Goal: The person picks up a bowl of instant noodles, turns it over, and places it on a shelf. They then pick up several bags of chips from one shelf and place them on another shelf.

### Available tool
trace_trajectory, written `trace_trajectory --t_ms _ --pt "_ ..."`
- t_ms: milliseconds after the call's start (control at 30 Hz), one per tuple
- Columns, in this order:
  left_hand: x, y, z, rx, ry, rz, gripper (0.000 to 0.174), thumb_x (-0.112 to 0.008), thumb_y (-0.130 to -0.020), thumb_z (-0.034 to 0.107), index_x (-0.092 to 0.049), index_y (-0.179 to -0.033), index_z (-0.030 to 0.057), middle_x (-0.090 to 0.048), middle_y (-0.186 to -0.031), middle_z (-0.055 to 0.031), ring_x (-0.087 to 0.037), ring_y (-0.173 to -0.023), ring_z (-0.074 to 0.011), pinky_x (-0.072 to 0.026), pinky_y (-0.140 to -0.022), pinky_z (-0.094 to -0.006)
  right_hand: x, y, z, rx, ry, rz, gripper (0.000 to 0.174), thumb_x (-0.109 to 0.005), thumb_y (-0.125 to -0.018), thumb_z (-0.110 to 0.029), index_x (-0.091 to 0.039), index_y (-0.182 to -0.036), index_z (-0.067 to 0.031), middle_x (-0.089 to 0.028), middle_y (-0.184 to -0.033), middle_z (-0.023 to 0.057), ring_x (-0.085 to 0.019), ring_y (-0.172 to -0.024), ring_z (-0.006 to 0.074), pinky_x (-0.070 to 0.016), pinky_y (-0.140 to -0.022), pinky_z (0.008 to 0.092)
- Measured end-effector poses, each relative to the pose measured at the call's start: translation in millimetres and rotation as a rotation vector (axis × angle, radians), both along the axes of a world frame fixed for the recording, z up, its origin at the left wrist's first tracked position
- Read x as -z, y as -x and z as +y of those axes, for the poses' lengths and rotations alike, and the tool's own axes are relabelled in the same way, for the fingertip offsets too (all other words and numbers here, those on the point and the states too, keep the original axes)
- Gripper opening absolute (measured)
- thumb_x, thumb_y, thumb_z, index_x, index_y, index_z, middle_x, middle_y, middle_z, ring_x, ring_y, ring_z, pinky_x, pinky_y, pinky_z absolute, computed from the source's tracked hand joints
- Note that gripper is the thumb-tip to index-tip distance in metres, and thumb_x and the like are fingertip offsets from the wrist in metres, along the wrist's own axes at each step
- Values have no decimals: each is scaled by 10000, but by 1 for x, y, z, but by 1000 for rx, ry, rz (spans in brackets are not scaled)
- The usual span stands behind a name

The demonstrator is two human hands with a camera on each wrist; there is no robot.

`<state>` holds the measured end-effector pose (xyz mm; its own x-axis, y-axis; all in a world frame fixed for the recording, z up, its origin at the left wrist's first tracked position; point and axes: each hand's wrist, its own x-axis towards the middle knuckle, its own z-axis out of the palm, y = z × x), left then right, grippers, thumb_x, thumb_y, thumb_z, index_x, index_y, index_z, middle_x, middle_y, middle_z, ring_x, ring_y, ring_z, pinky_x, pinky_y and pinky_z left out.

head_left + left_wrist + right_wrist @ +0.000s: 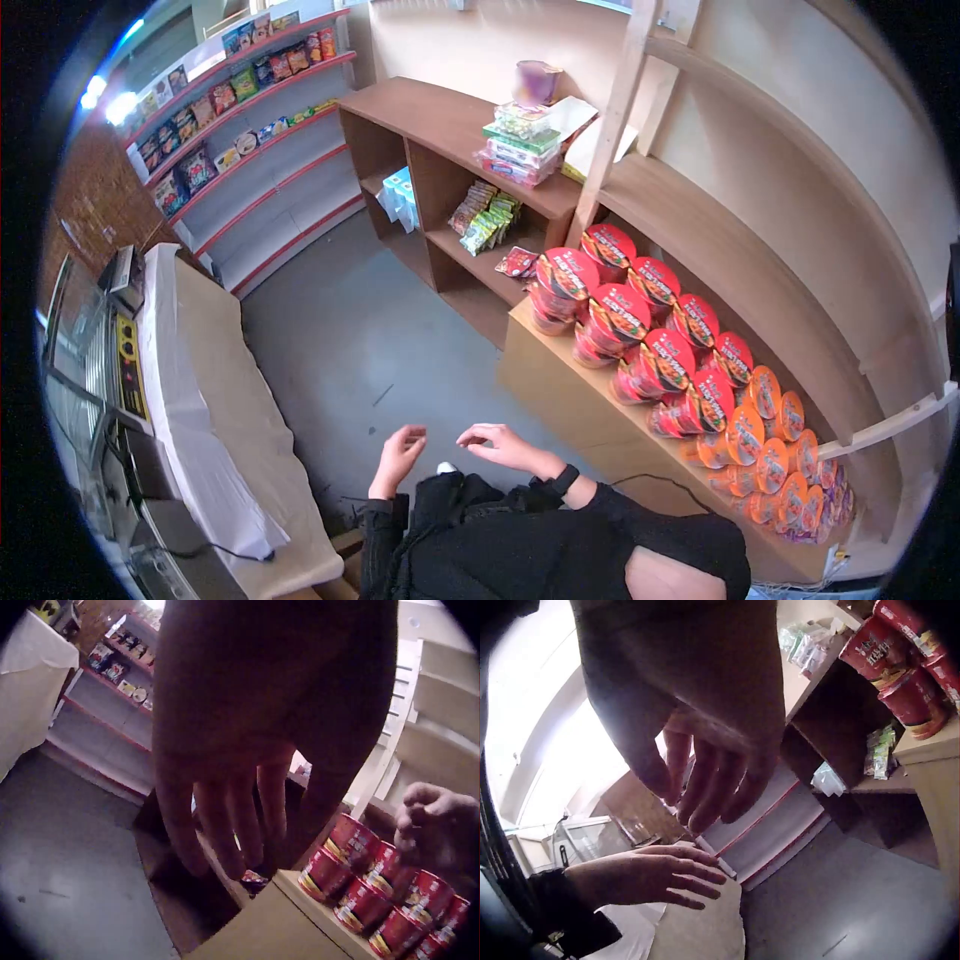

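My left hand (400,455) hovers in front of my body, fingers relaxed, holding nothing. Beside it, a short gap apart, my right hand (505,447) also holds nothing, its fingers loosely bent. In the left wrist view the left hand's fingers (244,817) hang down and spread slightly. The right wrist view has the right hand's fingers (712,784) loosely curved around no object. Nearest the right hand are red instant noodle cups (665,360), stacked on a wooden ledge (560,370) to the right. Orange noodle cups (765,465) stand nearer me along that ledge.
A brown shelf unit (430,125) ahead holds snack packets (490,225) and a blue pack (398,195), with stacked packages (522,145) on top. Red-edged shelves (270,150) with snack bags stand back left. A cloth-covered counter (215,400) lines the left. Grey floor (340,330) lies between.
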<state>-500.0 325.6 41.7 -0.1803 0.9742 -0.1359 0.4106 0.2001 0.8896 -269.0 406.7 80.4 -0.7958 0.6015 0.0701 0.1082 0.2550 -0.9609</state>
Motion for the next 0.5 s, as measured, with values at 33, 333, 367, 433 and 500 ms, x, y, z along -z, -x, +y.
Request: trace_trajectory --t_ms 33,333,367,433,500 --pt "-1 20 12 9 0 2 231 -592 -825 115 -596 -1030 7 -650 -936 -104 -624 -850 -173 -496 -752 -295 0 12 8 9 0 2 191 -542 -836 -84 -603 -1005 -20 -620 -936 89 -603 -882 188 -477 -782 305" --pt "-21 98 148 143 -42 -215 212 -577 -840 91 -576 -1038 13 -638 -952 -67 -597 -871 -139 -480 -774 -277 -10 60 93 301 -9 -4 169 -538 -840 -82 -607 -985 -32 -624 -911 73 -604 -851 164 -481 -784 297" --pt "-19 99 163 159 -29 -218 212 -574 -848 84 -566 -1046 8 -635 -962 -68 -590 -889 -135 -470 -795 -273 -10 64 103 325 -3 -10 167 -537 -839 -80 -608 -982 -30 -621 -900 71 -598 -842 162 -477 -783 297" --pt "-18 97 194 187 -8 -225 212 -570 -856 77 -555 -1054 2 -631 -971 -69 -583 -908 -131 -461 -817 -269 -14 70 123 337 -12 -22 165 -540 -841 -73 -607 -983 -22 -621 -914 75 -598 -865 168 -473 -798 298" --pt "-21 96 225 213 -69 -228 203 -589 -852 119 -578 -1032 25 -634 -958 -52 -583 -875 -123 -475 -769 -272 -16 77 146 333 -15 -13 159 -539 -847 -74 -604 -979 -13 -619 -927 82 -595 -895 178 -466 -815 300"
